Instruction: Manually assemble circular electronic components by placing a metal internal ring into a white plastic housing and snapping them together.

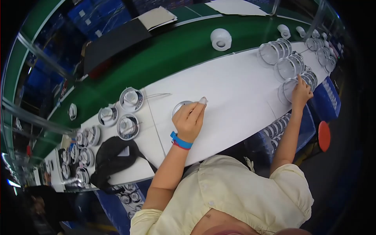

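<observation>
Left hand [189, 120] pinching a small whitish piece [203, 100] near a partly hidden round rimmed part [179, 106] on the desk [231, 109], I have my right hand [302, 94], its grip unclear, at the nearest stack of clear round covers [289, 91], apparently fetching one, which calls for separating it cleanly.

Round piece [179, 105] partly hidden by left hand [188, 119], co-worker [55, 204] (far left) blurred

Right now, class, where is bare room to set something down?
White worktop: wide middle, between the left hand and the clear stacks by the right hand. Green strip: between the black board and round white fixture. Crowded: the right end with clear stacks, the left with round parts.
</observation>
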The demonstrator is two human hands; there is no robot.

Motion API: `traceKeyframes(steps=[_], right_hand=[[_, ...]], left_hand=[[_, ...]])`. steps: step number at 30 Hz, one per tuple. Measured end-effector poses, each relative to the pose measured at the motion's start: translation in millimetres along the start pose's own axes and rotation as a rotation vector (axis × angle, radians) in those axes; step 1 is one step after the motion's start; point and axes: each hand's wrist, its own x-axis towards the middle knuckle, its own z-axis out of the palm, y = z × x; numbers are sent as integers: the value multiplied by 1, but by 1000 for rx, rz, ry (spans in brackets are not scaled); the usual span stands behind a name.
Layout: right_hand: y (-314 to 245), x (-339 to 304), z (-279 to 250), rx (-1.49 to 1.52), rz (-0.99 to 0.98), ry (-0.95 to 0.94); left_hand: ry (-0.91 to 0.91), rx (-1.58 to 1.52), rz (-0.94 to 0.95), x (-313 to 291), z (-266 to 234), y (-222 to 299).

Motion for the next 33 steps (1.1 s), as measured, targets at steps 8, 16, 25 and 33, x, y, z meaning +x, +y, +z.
traceKeyframes(steps=[8, 16, 25, 33], right_hand=[[-6, -7, 8, 298, -233, 181], [-120, -45, -55, 1042, -344, -404], [-131, -48, -47, 1482, -469, -987], [-253, -61, -56, 2322, 70, -1585]], left_hand=[[28, 102, 69, -7, -3, -11], [8, 80, 27, -8, 0, -8], [6, 157, 18, -2, 1, -10], [-5, 110, -188, -6, -2, -21]])
